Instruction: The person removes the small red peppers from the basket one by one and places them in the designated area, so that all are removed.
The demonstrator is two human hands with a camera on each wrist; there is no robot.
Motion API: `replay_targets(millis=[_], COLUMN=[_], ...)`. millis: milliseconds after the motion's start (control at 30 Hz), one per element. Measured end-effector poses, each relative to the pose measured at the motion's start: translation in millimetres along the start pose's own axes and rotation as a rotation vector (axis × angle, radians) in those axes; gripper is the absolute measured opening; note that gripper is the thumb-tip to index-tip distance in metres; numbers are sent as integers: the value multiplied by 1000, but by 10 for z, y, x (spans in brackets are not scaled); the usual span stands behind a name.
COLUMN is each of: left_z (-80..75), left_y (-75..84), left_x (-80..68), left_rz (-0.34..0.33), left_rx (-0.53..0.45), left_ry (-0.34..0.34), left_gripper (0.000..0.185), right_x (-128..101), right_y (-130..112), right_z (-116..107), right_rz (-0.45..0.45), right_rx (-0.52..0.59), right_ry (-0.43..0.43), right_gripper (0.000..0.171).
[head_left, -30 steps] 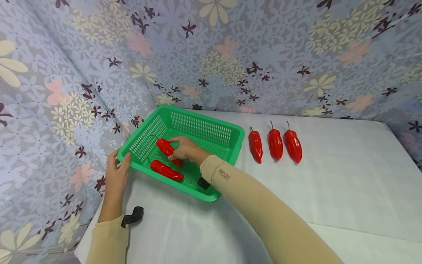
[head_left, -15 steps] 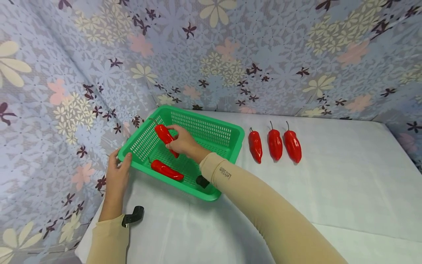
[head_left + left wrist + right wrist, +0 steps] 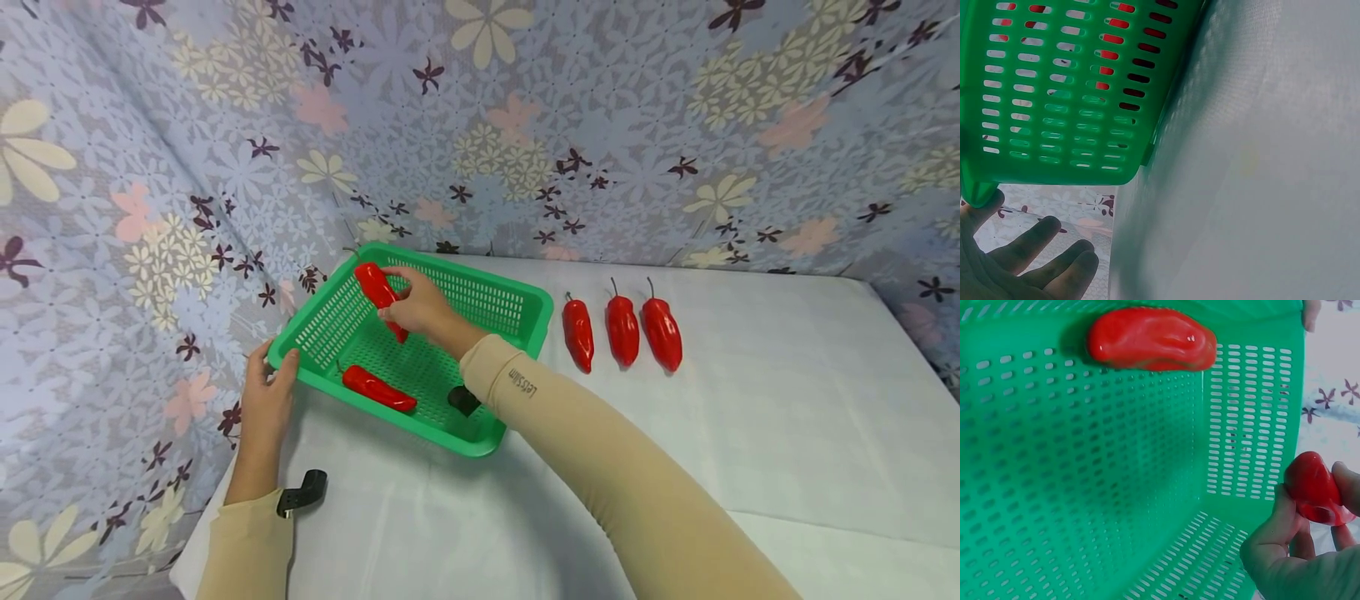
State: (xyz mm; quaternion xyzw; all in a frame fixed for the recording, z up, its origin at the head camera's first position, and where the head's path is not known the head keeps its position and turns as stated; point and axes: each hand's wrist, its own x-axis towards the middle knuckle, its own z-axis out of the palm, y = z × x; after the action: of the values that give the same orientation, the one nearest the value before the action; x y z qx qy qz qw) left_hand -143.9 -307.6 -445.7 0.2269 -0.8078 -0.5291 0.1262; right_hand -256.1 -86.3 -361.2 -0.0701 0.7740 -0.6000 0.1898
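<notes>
Overhead, the red pepper [image 3: 379, 297] sat pinched between the curled fingers [image 3: 396, 310] of the right hand [image 3: 420, 306], raised above the green basket [image 3: 517, 334], the sleeved forearm reaching in across the near rim, while the left hand [image 3: 264, 398] gripped the basket's near-left corner, thumb over its edge.

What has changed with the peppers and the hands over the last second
The right hand has lifted its red pepper from the floor of the green basket to above rim height, grip unchanged. The second pepper stays in the basket, the left hand stays on the corner, and the three peppers on the table haven't moved.
</notes>
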Motion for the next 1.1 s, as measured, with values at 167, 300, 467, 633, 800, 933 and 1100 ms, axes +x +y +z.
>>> replay_targets(millis=[167,300,467,633,800,933,1100], left_z=[2,3,2,5,20,17,-29], left_y=[18,35,42,28,16,30,13], left_x=[-13,-32,-39,-26,-9,0,-1], left_rz=[-2,-12,-11,-5,-1,-1,-31], left_rx=[-6,2,19,18,19,23,30], left_ry=[-2,-5,4,9,3,-7,-12], left_gripper=[70,71,71,69,70,72,73], right_x=[4,-18,-46,-56,-88,-131,-161], right_y=[-47,-102,-159,-192,-256,-298,-307], right_z=[-81,-161,-269,-437,-668,-840,-982], right_rz=[-14,-16,-9,3,-13,-12,-3], right_rx=[-2,-7,-21,-55,-96,-98,-102], right_ry=[6,10,34,59,86,101,139], right_gripper=[66,67,68,68,69,70,70])
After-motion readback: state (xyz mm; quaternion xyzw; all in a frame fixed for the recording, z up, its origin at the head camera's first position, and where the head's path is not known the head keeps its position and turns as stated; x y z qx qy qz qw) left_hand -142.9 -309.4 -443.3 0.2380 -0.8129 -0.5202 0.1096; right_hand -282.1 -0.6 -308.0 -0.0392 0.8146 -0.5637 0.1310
